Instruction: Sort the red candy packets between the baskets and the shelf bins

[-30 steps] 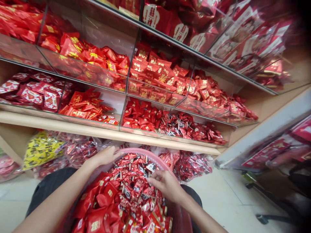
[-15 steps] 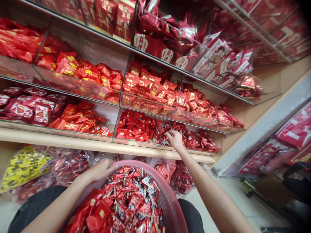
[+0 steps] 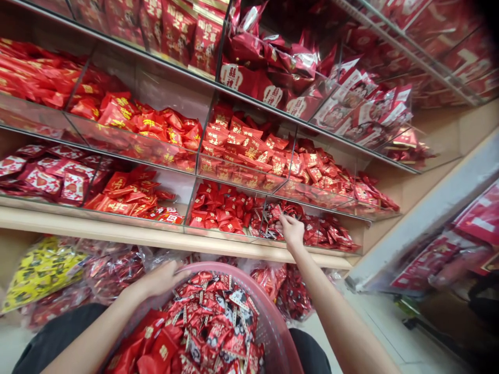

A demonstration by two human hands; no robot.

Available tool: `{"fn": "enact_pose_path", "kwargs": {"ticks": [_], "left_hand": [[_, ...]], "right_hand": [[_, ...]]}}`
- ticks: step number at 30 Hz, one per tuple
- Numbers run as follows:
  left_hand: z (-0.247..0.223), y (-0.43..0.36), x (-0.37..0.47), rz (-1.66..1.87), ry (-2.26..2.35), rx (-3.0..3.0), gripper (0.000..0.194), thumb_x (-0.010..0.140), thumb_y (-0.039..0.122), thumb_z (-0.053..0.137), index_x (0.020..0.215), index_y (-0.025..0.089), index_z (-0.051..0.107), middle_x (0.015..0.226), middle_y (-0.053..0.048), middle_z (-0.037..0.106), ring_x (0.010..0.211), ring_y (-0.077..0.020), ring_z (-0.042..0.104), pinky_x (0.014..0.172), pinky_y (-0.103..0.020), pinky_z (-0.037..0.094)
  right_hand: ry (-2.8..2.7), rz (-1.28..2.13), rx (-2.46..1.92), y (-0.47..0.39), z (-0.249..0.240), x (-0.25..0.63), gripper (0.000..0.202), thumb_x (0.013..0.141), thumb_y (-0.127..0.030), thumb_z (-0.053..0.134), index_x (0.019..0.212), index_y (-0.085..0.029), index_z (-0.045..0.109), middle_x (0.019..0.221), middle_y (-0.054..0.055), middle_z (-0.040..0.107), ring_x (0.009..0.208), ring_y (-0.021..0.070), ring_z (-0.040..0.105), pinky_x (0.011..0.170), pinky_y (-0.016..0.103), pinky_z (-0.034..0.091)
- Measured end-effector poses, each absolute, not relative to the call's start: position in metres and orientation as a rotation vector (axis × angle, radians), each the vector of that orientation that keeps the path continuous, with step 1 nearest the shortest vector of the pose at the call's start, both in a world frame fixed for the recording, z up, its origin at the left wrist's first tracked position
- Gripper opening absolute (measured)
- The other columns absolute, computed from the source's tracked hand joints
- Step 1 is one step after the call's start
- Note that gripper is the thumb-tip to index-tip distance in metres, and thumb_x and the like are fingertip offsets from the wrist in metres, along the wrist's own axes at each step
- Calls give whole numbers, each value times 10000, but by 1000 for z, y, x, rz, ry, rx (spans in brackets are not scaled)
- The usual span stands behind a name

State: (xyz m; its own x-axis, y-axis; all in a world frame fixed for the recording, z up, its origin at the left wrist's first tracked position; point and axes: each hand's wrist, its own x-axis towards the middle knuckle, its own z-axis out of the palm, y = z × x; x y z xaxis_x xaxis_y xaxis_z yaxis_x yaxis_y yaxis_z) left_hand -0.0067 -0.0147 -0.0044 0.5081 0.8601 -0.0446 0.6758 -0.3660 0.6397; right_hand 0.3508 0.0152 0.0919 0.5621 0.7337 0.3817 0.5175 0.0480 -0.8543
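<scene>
A pink plastic basket [image 3: 278, 324], full of small red packets [image 3: 218, 322] with black and white prints and larger plain red ones [image 3: 154, 345], rests between the person's knees. My left hand [image 3: 166, 279] grips its far left rim. My right hand [image 3: 291, 228] is over a bottom-shelf compartment of dark red packets [image 3: 273, 228], its fingers pinched together at a small red packet. To the left of that hand lie bright red packets [image 3: 220, 210] in the neighbouring compartment.
Glass-fronted shelves [image 3: 156, 161] of red packets rise ahead and above. Below the wooden shelf edge [image 3: 117, 234] are clear bags of packets and a yellow bag [image 3: 41, 267]. A pale panel [image 3: 424, 213] stands to the right.
The view has shifted slightly. My right hand has turned and its fingers are now pinched at a small packet. My left hand stays on the basket rim.
</scene>
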Motion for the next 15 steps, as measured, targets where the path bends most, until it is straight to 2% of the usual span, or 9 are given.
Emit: {"fn": "enact_pose_path", "kwargs": {"ticks": [6, 9, 15], "left_hand": [[-6, -13, -6, 406, 1283, 2154, 482, 738, 592, 364, 754, 179, 613, 731, -45, 668, 688, -193, 584, 641, -251, 399], [-5, -13, -3, 345, 1321, 2183, 479, 747, 582, 360, 745, 173, 609, 734, -58, 668, 687, -197, 587, 631, -254, 396], [-1, -16, -1, 293, 1271, 2229, 487, 782, 563, 333, 853, 169, 611, 815, -65, 677, 751, -201, 599, 651, -251, 400]], "right_hand": [[-873, 434, -1242, -63, 86, 341, 359, 626, -437, 663, 802, -125, 638, 639, 44, 656, 552, 157, 604, 520, 258, 484], [-885, 533, -1279, -106, 67, 321, 304, 671, -432, 642, 752, -140, 623, 639, 32, 644, 527, 125, 573, 499, 230, 458], [-1145, 817, -1409, -171, 29, 281, 248, 758, -402, 571, 764, -156, 594, 595, 4, 588, 488, 102, 505, 484, 217, 410]]}}
